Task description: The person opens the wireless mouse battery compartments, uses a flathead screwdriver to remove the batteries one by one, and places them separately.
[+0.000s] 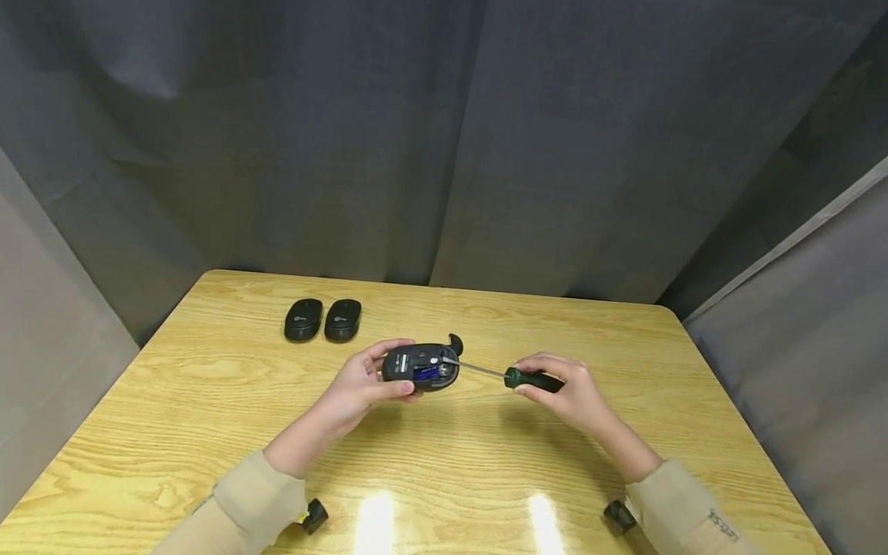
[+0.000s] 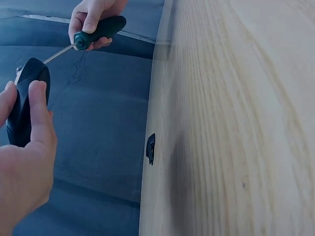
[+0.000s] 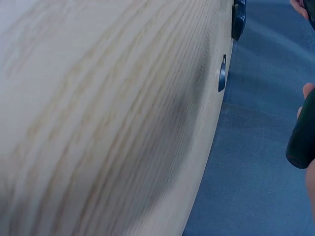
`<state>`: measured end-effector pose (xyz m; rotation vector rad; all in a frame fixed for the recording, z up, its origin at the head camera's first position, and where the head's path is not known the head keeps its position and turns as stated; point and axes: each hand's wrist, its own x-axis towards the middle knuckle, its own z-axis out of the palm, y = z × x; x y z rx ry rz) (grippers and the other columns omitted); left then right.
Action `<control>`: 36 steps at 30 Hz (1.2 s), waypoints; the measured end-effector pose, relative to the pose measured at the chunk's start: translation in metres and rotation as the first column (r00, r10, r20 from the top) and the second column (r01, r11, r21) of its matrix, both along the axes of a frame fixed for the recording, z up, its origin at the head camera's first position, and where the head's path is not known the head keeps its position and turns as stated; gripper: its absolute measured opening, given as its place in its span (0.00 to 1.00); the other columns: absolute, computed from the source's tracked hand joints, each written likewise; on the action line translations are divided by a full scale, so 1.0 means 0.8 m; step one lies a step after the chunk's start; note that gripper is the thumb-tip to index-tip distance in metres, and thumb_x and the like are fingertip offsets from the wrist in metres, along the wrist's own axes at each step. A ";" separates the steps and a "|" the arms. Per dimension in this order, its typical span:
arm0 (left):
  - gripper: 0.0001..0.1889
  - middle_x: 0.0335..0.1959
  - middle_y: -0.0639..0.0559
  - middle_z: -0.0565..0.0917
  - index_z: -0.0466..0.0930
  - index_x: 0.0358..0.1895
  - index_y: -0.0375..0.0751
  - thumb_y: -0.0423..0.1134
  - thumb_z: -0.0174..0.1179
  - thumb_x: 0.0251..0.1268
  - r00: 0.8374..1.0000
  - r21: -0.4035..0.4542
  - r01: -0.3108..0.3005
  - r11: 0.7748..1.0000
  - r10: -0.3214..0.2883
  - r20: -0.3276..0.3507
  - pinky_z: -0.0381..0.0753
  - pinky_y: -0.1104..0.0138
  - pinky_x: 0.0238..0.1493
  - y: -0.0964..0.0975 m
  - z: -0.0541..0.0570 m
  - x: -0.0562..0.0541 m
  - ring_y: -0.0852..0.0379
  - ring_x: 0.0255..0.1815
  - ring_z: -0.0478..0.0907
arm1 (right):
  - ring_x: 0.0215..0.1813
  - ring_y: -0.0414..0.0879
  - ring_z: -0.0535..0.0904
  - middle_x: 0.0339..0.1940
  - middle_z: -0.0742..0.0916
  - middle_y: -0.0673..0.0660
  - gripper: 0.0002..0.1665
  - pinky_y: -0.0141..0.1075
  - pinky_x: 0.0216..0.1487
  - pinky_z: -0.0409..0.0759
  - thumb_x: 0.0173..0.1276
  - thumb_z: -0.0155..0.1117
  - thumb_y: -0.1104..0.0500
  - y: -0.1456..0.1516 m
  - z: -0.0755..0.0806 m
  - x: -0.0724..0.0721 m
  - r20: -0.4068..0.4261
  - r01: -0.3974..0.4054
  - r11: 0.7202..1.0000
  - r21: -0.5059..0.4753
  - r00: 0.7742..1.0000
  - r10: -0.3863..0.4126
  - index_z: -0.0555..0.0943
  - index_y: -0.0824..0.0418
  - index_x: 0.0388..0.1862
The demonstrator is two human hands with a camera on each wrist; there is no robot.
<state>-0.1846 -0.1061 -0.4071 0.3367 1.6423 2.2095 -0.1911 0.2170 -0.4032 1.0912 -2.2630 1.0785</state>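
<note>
A black computer mouse (image 1: pixel 419 367) is held underside up above the table by my left hand (image 1: pixel 364 383), thumb on the near edge and fingers at the far side. Its battery compartment is uncovered, with a blue battery (image 1: pixel 426 372) inside. My right hand (image 1: pixel 565 388) grips the dark green handle of a screwdriver (image 1: pixel 516 377). The metal shaft points left, its tip at the compartment's upper right part. In the left wrist view the mouse (image 2: pixel 30 98) appears edge-on, the shaft reaching its end. In the right wrist view, only part of the screwdriver handle (image 3: pixel 302 135) shows.
Two more black mice (image 1: pixel 323 320) sit side by side at the table's back left. A small black curved cover (image 1: pixel 455 344) lies on the wooden table (image 1: pixel 527 462) just beyond the held mouse. Grey curtains (image 1: pixel 444 154) hang behind the table and at both sides.
</note>
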 end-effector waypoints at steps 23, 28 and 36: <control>0.39 0.62 0.35 0.69 0.64 0.66 0.39 0.25 0.70 0.47 0.996 -0.153 -0.092 0.984 0.088 -0.034 0.83 0.54 0.47 -0.004 -0.002 -0.005 0.45 0.48 0.81 | 0.39 0.49 0.85 0.38 0.87 0.56 0.17 0.35 0.35 0.85 0.52 0.73 0.65 0.032 -0.012 -0.043 0.082 0.240 0.961 0.135 0.964 -0.252 0.83 0.61 0.43; 0.39 0.61 0.36 0.70 0.66 0.65 0.40 0.26 0.71 0.45 0.995 -0.197 -0.099 0.975 0.091 -0.047 0.83 0.57 0.47 -0.006 -0.002 -0.004 0.47 0.49 0.80 | 0.38 0.48 0.84 0.37 0.87 0.56 0.17 0.37 0.35 0.85 0.54 0.73 0.63 0.039 -0.016 -0.056 0.123 0.274 0.939 0.208 0.945 -0.303 0.83 0.61 0.44; 0.39 0.60 0.37 0.71 0.66 0.65 0.41 0.27 0.72 0.45 0.995 -0.237 -0.094 0.967 0.081 -0.063 0.83 0.61 0.48 -0.011 -0.008 -0.005 0.48 0.49 0.80 | 0.38 0.49 0.83 0.37 0.87 0.55 0.15 0.42 0.37 0.84 0.56 0.71 0.64 0.054 -0.028 -0.081 0.220 0.302 0.914 0.271 0.905 -0.364 0.82 0.60 0.43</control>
